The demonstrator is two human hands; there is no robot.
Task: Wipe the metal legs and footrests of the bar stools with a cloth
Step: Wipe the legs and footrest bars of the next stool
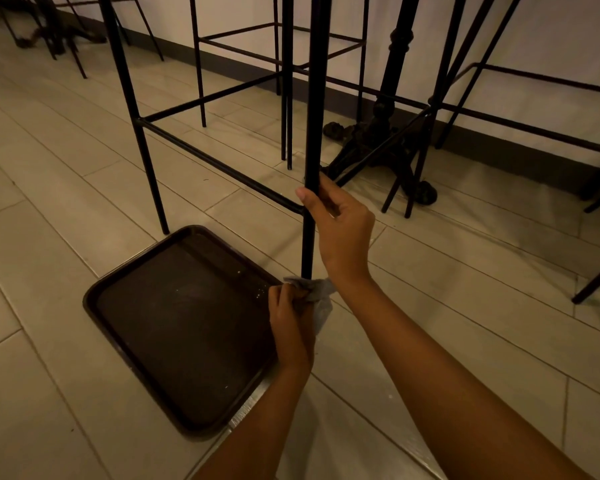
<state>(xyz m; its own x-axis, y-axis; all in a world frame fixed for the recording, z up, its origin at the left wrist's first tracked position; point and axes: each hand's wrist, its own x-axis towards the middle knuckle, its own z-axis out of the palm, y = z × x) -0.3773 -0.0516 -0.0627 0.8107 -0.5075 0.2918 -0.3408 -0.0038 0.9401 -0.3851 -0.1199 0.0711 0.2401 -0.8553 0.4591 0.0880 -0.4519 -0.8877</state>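
Gripping the near leg (pixel 308 244) of a black metal bar stool, the right hand (pixel 343 226) is curling its fingers and thumb round the rod right where the footrest bar (pixel 219 164) is meeting it. Lower down, the left hand (pixel 290 317) is holding a bunched grey cloth (pixel 321 299) in closed fingers, pressing it against the bottom of that same leg, close to the pale tiled floor (pixel 49 202). A dark brown serving tray (pixel 187 323) is lying flat on the floor just beside the left hand. An ornate cast-iron table base (pixel 385 133) is standing behind the leg, near the wall, with a second stool (pixel 198 64) further back.
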